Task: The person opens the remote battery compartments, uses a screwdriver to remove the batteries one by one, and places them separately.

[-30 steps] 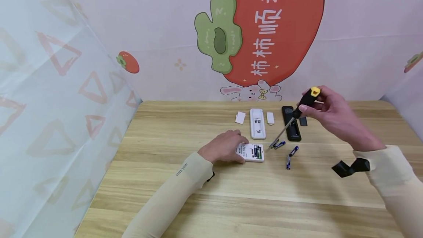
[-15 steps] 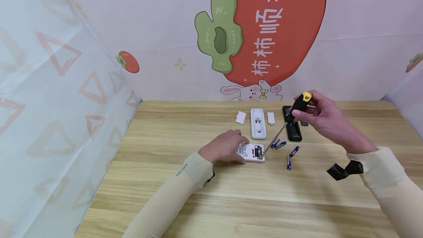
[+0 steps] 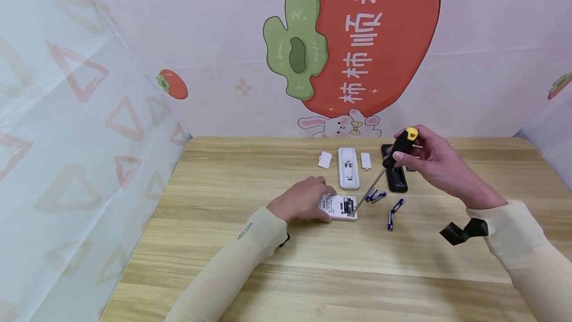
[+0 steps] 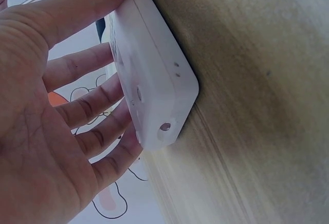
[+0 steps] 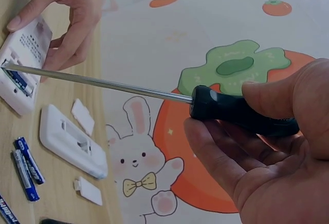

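My left hand [image 3: 306, 198] grips a white battery-powered device [image 3: 332, 206] flat on the table, with the thumb on one side and the fingers on the other. Batteries [image 5: 19, 82] lie in its uncovered compartment. Between the thumb and fingers of my right hand [image 3: 442, 165] is the black-and-yellow handle of a screwdriver [image 3: 401, 147]. The screwdriver slants down to the left, and its tip meets the compartment's end beside the batteries; the exact contact is too small to tell. In the left wrist view, the device's plain side [image 4: 154, 80] shows a round hole at one corner.
A white remote control [image 3: 348, 178] and a black remote control [image 3: 397, 180] lie behind, compartments uncovered. Small white covers [image 3: 324, 159] lie on either side of the white remote. Several loose blue batteries [image 3: 379, 197] are on the wooden table [image 3: 232, 173] right of the device.
My right hand has moved left and down, bringing the screwdriver tip from beside the device into its battery compartment. The left hand and the device have stayed in place.
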Demonstrator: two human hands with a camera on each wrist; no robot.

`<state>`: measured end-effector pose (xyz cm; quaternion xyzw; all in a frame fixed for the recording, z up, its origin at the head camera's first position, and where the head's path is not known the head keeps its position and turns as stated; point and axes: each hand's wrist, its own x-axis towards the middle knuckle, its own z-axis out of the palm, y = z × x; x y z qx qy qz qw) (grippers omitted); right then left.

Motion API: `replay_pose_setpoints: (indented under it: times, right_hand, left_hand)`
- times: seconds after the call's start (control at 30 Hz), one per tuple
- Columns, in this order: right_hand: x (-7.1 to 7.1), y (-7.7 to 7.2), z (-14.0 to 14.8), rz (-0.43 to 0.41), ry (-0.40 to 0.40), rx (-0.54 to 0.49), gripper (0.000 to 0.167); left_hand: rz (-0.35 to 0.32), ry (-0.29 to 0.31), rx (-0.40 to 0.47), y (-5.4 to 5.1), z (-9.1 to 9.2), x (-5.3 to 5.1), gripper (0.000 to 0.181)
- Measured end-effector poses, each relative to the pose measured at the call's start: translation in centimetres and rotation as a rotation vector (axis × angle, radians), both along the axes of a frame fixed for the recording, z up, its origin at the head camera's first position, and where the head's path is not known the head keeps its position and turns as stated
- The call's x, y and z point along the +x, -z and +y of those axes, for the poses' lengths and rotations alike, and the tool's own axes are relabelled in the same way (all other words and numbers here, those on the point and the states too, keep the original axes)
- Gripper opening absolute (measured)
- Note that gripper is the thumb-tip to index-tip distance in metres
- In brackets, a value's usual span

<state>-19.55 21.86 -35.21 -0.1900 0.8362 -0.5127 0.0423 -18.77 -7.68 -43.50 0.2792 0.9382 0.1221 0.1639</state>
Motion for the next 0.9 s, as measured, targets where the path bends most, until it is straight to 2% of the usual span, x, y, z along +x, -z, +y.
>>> replay_pose_setpoints:
  times: [0.4,0.73,0.9]
  right_hand:
    - [-0.21,0.09,0.37,0.004,-0.045,0.016,0.039]
    - [-0.02,0.07,0.28,0.105,-0.099,0.058,0.038]
    - [0.06,0.04,-0.35,0.155,-0.073,0.113,0.040]
  left_hand:
    - [0.006,0.012,0.007,0.05,0.04,-0.01,0.063]
    - [0.009,0.012,0.011,0.19,0.01,-0.06,0.063]
    - [0.009,0.011,0.007,0.20,0.02,-0.18,0.063]
